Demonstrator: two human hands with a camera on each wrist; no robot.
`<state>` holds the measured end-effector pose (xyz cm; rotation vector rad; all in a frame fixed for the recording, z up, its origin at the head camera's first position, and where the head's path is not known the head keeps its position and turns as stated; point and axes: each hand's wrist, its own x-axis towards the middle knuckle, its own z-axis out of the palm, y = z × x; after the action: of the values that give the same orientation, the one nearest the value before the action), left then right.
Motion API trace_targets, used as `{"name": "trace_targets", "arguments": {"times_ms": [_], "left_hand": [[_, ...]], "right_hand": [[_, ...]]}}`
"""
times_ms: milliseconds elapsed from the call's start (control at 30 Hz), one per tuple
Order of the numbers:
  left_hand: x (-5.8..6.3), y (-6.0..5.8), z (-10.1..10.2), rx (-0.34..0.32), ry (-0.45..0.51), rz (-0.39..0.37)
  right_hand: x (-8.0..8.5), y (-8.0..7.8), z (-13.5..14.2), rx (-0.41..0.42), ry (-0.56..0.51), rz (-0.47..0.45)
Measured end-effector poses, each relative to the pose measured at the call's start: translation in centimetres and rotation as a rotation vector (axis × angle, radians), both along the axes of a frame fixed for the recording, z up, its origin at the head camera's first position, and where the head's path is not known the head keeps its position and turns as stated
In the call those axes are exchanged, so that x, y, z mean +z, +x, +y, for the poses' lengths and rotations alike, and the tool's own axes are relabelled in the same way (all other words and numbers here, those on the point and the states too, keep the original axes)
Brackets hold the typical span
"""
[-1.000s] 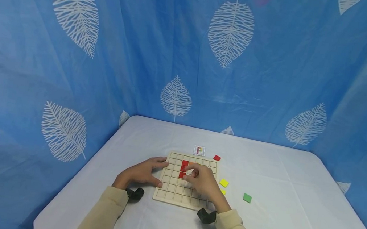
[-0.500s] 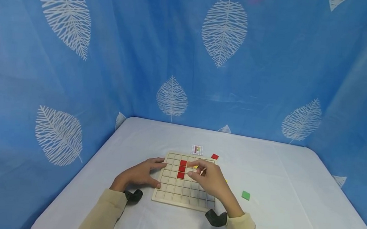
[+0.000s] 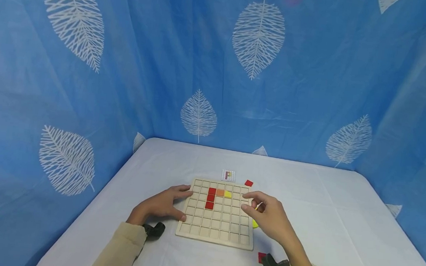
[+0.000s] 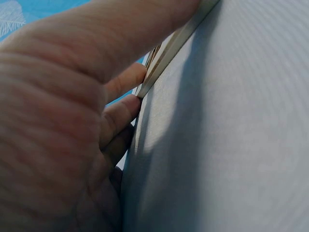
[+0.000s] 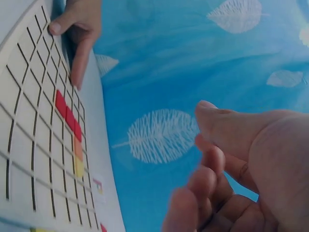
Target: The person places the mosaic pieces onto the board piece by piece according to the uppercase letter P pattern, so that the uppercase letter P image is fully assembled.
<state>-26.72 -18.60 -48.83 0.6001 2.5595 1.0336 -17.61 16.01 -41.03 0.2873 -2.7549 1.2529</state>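
Note:
A wooden grid board (image 3: 215,234) lies on the white table. Set in its cells are three red square tiles (image 3: 210,198) in a column, with an orange tile (image 3: 220,192) and a yellow tile (image 3: 228,194) to the right of the top one. My left hand (image 3: 163,204) rests on the board's left edge, fingers and thumb spread along it. Over the right edge hovers my right hand (image 3: 268,216), its fingers loosely bent; the right wrist view shows nothing between thumb and fingertips (image 5: 206,104).
Beyond the board lies a small card (image 3: 228,175) with a printed coloured grid, and a loose red tile (image 3: 248,183) beside it. Yellow (image 3: 255,224) peeks out beneath my right hand. Another red tile (image 3: 261,258) sits by the right wrist camera. A blue leaf-print curtain (image 3: 300,94) surrounds the table.
My right hand has drawn back rightward from the tiles to the board's right edge, uncovering the orange and yellow tiles. It now covers the green tile. The left hand stays at the board.

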Motion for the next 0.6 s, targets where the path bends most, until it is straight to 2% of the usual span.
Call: {"name": "trace_targets", "arguments": {"times_ms": [200,333,600], "left_hand": [[-0.2,0.1,-0.1,0.022,-0.003,-0.005],[-0.3,-0.1,-0.1,0.009,0.002,0.005],[-0.4,-0.2,0.0,0.028,0.003,-0.005]], "right_hand": [[-0.5,1.0,1.5,-0.072,-0.035,-0.082],[-1.1,1.5,2.4,-0.109,-0.044,-0.121],[-2.5,2.7,3.9,-0.152,-0.014,-0.204]]}}
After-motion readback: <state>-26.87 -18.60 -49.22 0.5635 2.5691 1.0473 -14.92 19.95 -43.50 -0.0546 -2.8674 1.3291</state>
